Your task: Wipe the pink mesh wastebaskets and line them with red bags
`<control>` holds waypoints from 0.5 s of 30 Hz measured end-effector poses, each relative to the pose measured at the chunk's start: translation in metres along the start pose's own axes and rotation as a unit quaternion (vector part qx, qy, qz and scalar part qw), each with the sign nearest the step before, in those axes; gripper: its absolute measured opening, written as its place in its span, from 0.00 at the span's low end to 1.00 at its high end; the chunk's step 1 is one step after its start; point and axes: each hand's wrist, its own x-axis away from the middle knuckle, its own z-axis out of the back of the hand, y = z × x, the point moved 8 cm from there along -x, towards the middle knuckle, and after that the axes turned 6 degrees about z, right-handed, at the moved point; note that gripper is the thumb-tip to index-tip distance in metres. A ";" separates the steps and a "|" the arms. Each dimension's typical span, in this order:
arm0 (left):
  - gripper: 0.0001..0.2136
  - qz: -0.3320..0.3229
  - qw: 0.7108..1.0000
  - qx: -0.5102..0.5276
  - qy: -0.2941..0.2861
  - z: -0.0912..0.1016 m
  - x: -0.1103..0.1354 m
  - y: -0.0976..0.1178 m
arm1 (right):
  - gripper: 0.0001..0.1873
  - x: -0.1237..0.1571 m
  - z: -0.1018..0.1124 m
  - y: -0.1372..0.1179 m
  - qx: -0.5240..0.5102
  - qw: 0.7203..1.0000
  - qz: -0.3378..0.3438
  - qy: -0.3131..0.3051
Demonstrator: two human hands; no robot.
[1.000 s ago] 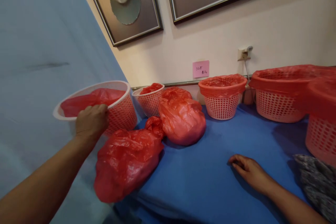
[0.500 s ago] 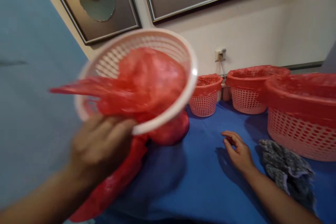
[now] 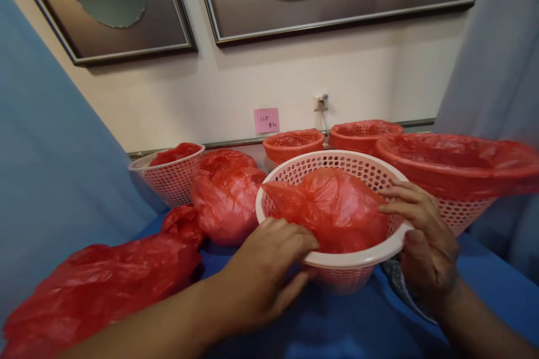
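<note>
A white perforated plastic basket (image 3: 357, 261) stands before me on the blue cloth, with a bunched red plastic bag (image 3: 337, 207) inside it. My left hand (image 3: 273, 266) grips the basket's front-left rim, fingers over the edge and thumb underneath. On the right side, my right hand (image 3: 427, 241) clasps the rim with its fingers reaching inside and its thumb outside. Behind the right hand and basket, a grey cloth (image 3: 398, 277) is mostly hidden. To the left lie a full red bag (image 3: 227, 196) and a longer red bag (image 3: 113, 275).
Several baskets lined with red bags, including a large one (image 3: 458, 179), stand at the back right. Another white basket (image 3: 168, 176) holds red plastic at the back left. A pink note (image 3: 266, 120) and a plugged socket (image 3: 320, 102) are on the wall.
The basket, earlier raised and tilted in my left hand, has moved down and right to the blue cloth. My right hand has taken hold of its rim. The view has shifted.
</note>
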 end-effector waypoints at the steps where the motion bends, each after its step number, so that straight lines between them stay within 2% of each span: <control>1: 0.14 0.018 0.999 0.034 0.006 0.011 -0.002 -0.003 | 0.14 -0.003 -0.001 -0.003 0.004 1.000 0.018 0.001; 2: 0.17 0.033 0.998 0.057 0.020 0.022 -0.006 -0.006 | 0.12 -0.004 -0.002 -0.003 0.011 1.000 0.026 0.007; 4: 0.19 0.045 0.997 0.062 0.033 0.040 -0.017 -0.013 | 0.11 -0.003 -0.007 -0.001 0.030 0.999 0.021 0.016; 6: 0.19 0.032 0.998 0.046 -0.019 0.040 -0.035 -0.022 | 0.10 0.000 -0.012 0.000 0.040 0.999 0.008 0.024; 8: 0.25 0.032 0.994 0.039 -0.102 0.027 -0.055 -0.037 | 0.09 0.003 -0.014 -0.001 0.042 0.999 0.001 0.033; 9: 0.29 0.053 0.987 0.039 -0.146 0.018 -0.064 -0.048 | 0.09 0.004 -0.015 -0.002 0.043 0.998 0.001 0.037; 12: 0.42 0.171 0.947 0.007 -0.273 -0.012 -0.081 -0.088 | 0.09 0.003 -0.015 -0.005 0.048 0.998 0.006 0.032; 14: 0.42 0.228 0.918 -0.034 -0.321 -0.029 -0.085 -0.108 | 0.09 0.001 -0.015 -0.006 0.052 0.999 0.004 0.012; 15: 0.38 0.240 0.911 -0.043 -0.332 -0.035 -0.087 -0.114 | 0.09 0.000 -0.016 -0.006 0.058 0.998 -0.002 -0.003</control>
